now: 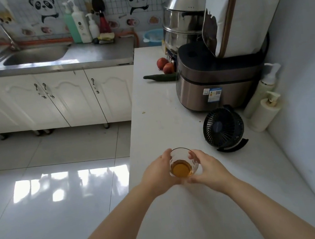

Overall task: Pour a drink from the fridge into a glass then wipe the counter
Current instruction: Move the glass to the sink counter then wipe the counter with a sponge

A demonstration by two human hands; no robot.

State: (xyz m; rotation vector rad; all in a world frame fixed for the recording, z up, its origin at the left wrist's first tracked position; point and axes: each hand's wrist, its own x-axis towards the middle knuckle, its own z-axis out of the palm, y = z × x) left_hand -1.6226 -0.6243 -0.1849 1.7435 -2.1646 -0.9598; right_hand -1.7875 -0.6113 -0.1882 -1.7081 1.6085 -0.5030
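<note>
1. Far ahead and left of our hands, a steel sink (34,55) lies in the other counter.
2. Our left hand (159,174) curls round the left side of the glass (180,157), gripping it.
3. The glass is upright between both hands, over the white surface (185,216) near its left edge. A little amber drink (181,169) sits at the bottom. We cannot tell whether the glass touches the surface.
4. Our right hand (207,170) grips the right side of the glass.
5. Just beyond the right hand stands a black fan (223,127), and farther ahead a rice cooker (218,83).
</note>
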